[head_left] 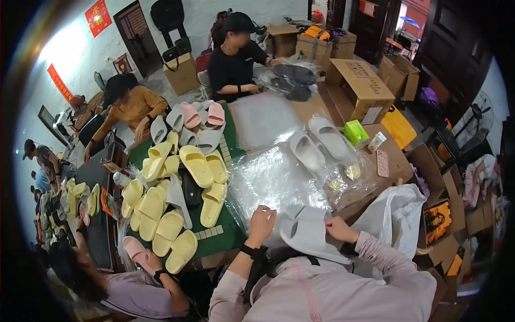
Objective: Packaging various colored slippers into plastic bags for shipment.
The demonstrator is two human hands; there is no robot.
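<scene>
A light grey slipper is at the table's near edge, right in front of me. My right hand grips it at the right side of its strap. To its left, my left hand is raised over the edge of the clear plastic bags, its fingers pinched together. Whatever they may hold is too small to make out. Farther off, a pair of grey slippers lies on clear plastic at the right of the bag pile.
Yellow slippers and a black one are heaped on the green mat, with pink ones behind. Cartons, a green box, a phone and a white sack are at right. Co-workers sit around the table.
</scene>
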